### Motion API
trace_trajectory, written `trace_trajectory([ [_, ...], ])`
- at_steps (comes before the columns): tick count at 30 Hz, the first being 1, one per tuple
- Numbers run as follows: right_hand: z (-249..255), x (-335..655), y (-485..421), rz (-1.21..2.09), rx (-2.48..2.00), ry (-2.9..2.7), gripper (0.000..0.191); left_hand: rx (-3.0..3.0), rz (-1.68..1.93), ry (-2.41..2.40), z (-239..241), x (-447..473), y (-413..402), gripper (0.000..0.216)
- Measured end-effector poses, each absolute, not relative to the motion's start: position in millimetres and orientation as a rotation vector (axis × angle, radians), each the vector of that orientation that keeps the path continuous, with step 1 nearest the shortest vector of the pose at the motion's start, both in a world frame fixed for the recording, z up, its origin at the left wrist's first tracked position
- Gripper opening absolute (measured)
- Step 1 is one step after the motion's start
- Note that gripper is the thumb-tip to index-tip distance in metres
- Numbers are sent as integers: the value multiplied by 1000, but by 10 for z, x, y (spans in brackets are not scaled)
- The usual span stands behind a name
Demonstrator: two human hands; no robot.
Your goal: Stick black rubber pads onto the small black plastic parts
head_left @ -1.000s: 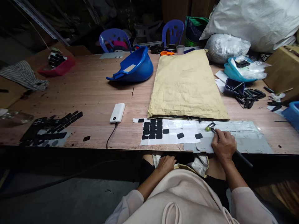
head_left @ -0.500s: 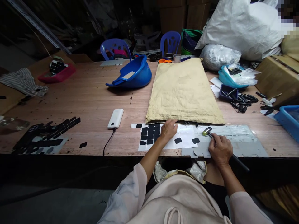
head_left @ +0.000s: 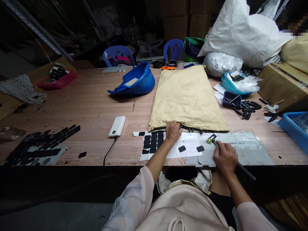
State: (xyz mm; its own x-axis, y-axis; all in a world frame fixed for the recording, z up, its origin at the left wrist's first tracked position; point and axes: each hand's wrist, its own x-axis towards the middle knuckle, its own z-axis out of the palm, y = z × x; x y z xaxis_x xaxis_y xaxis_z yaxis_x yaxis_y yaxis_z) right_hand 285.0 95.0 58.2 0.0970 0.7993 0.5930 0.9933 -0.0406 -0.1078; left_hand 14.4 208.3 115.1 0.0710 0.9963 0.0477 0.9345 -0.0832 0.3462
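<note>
My right hand (head_left: 225, 157) is wrapped round the dark handle of a small hammer (head_left: 211, 138). Its metal head with a yellow-green face rests over the grey sheet (head_left: 250, 147). My left hand (head_left: 173, 131) is closed at the near edge of a large yellow paper sack (head_left: 183, 99); a bit of something black shows by its fingertips, but I cannot make out what it is. Several small black pieces (head_left: 201, 132) poke out along that edge. Below my left hand lies a white sheet (head_left: 172, 154) with rows of black rounded stickers (head_left: 153, 141) and two looser ones.
Left of the sheet lies a white power bank (head_left: 117, 126) with a cable. Behind it is a blue scoop-like basin (head_left: 141, 80). To the right are a dark small box (head_left: 231, 99), scattered black parts (head_left: 247, 109), a teal basin (head_left: 234, 85) and a blue tray (head_left: 295, 128).
My left hand has stayed at the sack's edge, its fingers now curled in with something black beside them. My right hand keeps the hammer in nearly the same place. The view has tilted slightly.
</note>
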Motion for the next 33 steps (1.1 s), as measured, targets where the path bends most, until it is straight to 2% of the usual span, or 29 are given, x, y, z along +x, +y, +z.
trace_trajectory([
  [5, 578, 2848, 953, -508, -1891, -1744, 26, 2119, 466, 1860, 1196, 1, 1886, 9],
  [12, 584, 2843, 963, -459, -1899, -1733, 27, 2142, 524, 1385, 982, -52, 1367, 10],
  [21, 639, 2943, 981, -319, -1849, -1729, 30, 2009, 636, 1428, 805, 20, 1324, 16],
  [24, 810, 2793, 896, -208, -1727, -1704, 32, 1985, 641, 1427, 815, 32, 1340, 17],
  [29, 986, 2289, 681, 167, -1455, -1795, 29, 1951, 649, 1471, 816, 76, 1342, 16],
  [33, 984, 2025, 616, 231, -1404, -1871, 27, 1958, 644, 1483, 815, 89, 1340, 17],
])
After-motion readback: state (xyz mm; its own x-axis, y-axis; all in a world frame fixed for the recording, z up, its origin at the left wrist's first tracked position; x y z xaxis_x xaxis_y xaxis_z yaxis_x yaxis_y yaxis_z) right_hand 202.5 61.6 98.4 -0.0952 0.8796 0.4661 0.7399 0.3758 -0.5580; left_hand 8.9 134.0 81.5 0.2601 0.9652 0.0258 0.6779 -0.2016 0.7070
